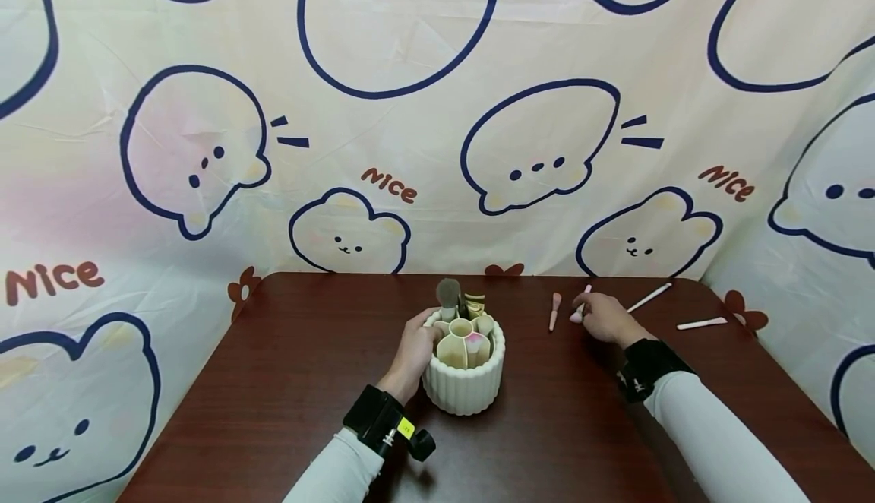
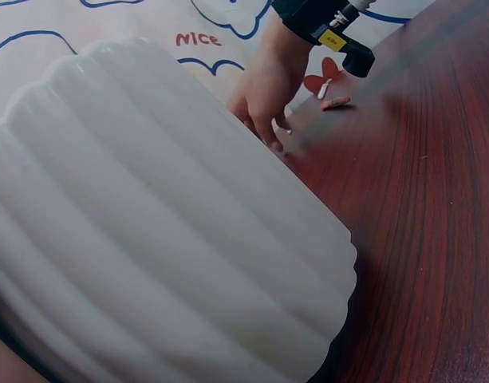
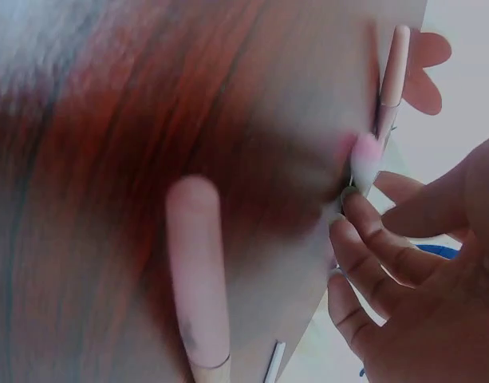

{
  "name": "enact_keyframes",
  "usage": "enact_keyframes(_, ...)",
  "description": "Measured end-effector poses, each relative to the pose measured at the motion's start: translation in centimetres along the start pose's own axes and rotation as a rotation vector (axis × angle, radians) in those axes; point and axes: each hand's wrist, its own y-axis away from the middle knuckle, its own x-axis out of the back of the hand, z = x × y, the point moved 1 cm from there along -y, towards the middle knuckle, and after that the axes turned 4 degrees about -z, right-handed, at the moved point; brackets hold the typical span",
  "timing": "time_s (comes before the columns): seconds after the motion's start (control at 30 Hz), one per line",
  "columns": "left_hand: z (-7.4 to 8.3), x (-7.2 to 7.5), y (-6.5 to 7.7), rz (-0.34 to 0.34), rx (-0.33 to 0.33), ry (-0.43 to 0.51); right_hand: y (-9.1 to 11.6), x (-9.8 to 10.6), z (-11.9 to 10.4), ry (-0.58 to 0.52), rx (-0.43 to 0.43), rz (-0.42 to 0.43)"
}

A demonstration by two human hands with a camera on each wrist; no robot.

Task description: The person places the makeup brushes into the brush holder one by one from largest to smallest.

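Picking up a loose brush [image 3: 365, 157] looks like the step now (my read): it's at the R hand's [image 1: 608, 317] fingertips, R of the ribbed holder [image 1: 465, 390], near the worktop's [image 1: 307, 374] far edge; can't tell if it's pinched. L hand [image 1: 413, 347] grips the holder's side, w/ upright brushes [image 1: 447, 294] inside. Spare brushes [image 1: 554, 311] lie nearby. Next move prob. calls for a firm thumb-&-finger pinch, then a lift.

Head view looks down at the ribbed pot [image 1: 463, 390]; left wrist view shares it, very close; right wrist view closely faces a pink-tipped brush [image 3: 365, 162] right of it.
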Motion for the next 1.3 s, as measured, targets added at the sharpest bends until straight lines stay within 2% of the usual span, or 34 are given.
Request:
enact_keyframes(0.1,0.0,0.0,-0.1,0.004,-0.002,-0.003,-0.1,0.1,0.4,0.049,0.008,0.020)
enact_keyframes(0.23,-0.1,0.0,-0.1,0.007,-0.001,-0.006,-0.4,0.1,1.0,0.084,-0.024,0.021)
enact_keyframes(0.63,-0.1,0.1,-0.1,0.014,-0.001,0.006,-0.3,0.3,1.6,0.064,-0.071,0.009)
enact_keyframes(1.03,0.0,0.0,0.1,0.006,-0.002,-0.003,0.6,0.1,0.7,0.111,-0.072,0.008)
enact_keyframes(1.3,-0.1,0.0,0.0,0.006,-0.008,-0.004,1.2,-0.2,-0.5,0.061,-0.036,-0.008)
